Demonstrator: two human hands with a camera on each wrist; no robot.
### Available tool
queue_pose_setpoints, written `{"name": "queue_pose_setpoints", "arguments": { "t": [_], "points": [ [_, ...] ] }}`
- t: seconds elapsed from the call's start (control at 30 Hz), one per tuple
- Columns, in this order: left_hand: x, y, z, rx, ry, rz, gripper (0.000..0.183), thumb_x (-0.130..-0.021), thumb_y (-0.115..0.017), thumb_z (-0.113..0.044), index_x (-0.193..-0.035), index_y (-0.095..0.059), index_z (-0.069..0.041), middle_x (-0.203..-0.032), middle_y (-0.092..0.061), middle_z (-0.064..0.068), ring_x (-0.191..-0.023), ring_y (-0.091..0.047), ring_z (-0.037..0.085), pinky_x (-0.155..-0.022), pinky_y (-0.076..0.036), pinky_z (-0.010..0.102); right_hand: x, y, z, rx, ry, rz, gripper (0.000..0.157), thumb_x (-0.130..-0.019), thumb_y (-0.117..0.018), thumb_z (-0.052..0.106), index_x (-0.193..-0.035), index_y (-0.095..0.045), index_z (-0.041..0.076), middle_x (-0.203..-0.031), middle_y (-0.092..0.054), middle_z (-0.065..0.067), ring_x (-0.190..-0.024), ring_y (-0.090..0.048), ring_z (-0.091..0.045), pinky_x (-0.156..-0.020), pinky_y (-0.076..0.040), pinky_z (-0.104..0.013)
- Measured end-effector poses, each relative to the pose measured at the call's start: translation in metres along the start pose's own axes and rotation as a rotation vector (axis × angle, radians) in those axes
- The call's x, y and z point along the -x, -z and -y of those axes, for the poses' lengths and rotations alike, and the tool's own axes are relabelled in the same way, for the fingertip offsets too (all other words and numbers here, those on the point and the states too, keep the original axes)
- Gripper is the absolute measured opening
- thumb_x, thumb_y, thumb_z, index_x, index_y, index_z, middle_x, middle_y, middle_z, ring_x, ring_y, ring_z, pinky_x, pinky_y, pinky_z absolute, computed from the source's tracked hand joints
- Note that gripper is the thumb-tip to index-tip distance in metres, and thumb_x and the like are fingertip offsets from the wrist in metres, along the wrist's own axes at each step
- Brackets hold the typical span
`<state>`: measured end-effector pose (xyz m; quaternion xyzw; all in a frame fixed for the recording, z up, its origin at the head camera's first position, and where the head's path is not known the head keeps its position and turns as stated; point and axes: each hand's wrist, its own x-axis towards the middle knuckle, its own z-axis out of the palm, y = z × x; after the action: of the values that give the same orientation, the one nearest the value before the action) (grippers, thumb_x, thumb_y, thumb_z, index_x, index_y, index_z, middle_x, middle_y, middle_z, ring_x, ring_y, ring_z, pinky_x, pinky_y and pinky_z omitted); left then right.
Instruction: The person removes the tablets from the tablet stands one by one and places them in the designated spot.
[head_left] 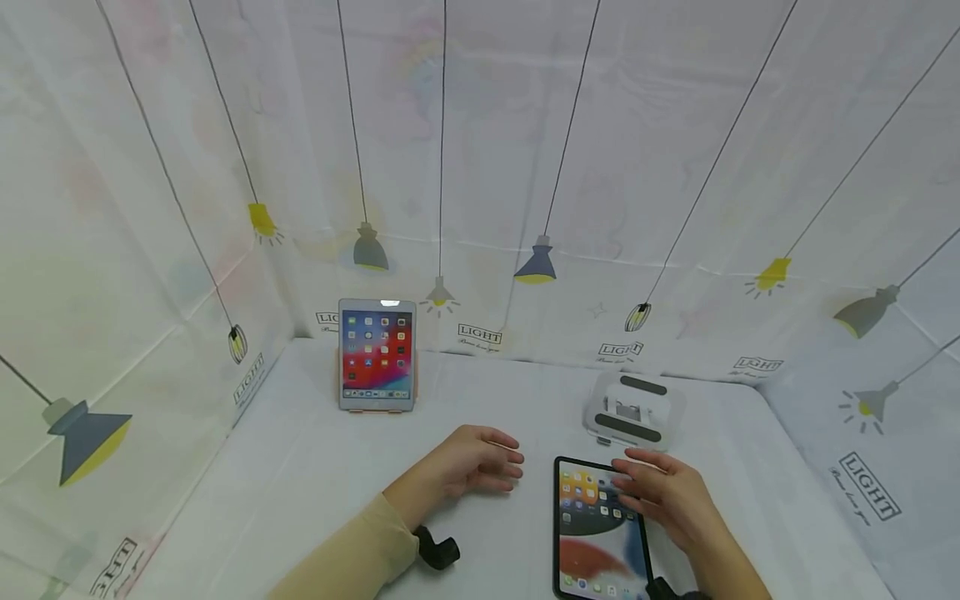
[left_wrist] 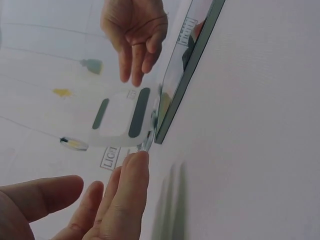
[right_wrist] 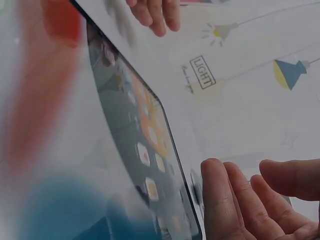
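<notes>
A black-edged tablet (head_left: 600, 542) lies face up on the white table, its screen lit with app icons. My right hand (head_left: 671, 500) hovers over its upper right side with loosely bent fingers and nothing in them. To the left of the tablet, my left hand (head_left: 480, 461) is held above the table, fingers relaxed and apart, also holding nothing. Just beyond the tablet's top edge sits a flat grey-white object (head_left: 630, 412) with two dark strips. In the right wrist view the right fingers (right_wrist: 220, 195) appear beside the tablet's edge (right_wrist: 175, 155).
A smaller white-framed tablet (head_left: 378, 354) leans upright on a stand (head_left: 416, 379) at the back left, its screen lit. Pale cloth (head_left: 480, 167) printed with hanging lamps walls the table in at the back and both sides.
</notes>
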<state>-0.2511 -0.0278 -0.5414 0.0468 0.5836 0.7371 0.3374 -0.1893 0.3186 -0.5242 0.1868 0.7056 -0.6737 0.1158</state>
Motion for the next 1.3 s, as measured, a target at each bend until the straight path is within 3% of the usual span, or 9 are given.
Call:
{"name": "queue_pose_setpoints", "arguments": {
  "t": [0.53, 1.03, 1.3],
  "points": [
    [0.019, 0.044, -0.002, 0.032, -0.017, -0.063, 0.050, -0.099, -0.066, -0.007, -0.146, -0.056, 0.009, -0.143, -0.067, 0.028, -0.112, -0.079, 0.030, -0.097, -0.065, 0.051, -0.008, -0.043, 0.019, -0.066, 0.097, 0.122, 0.065, -0.105, -0.073, 0.024, -0.158, -0.044, -0.002, -0.136, -0.075, -0.013, -0.110, -0.079, -0.025, -0.095, -0.067, -0.041],
    [0.037, 0.073, -0.008, 0.040, -0.027, -0.106, 0.052, -0.101, -0.065, -0.007, -0.149, -0.052, 0.009, -0.148, -0.063, 0.029, -0.116, -0.078, 0.030, -0.101, -0.063, 0.052, -0.016, -0.065, 0.031, -0.087, 0.084, 0.148, 0.061, -0.104, -0.073, 0.026, -0.154, -0.049, 0.002, -0.142, -0.072, -0.015, -0.112, -0.079, -0.028, -0.096, -0.066, -0.045],
    [0.046, 0.089, -0.012, 0.039, -0.045, -0.140, 0.053, -0.102, -0.065, -0.005, -0.150, -0.050, 0.010, -0.150, -0.060, 0.031, -0.116, -0.078, 0.031, -0.100, -0.063, 0.052, -0.020, -0.078, 0.037, -0.086, 0.116, 0.164, 0.054, -0.104, -0.073, 0.022, -0.150, -0.053, 0.002, -0.141, -0.072, -0.018, -0.115, -0.079, -0.033, -0.093, -0.067, -0.045]
  ]
}}
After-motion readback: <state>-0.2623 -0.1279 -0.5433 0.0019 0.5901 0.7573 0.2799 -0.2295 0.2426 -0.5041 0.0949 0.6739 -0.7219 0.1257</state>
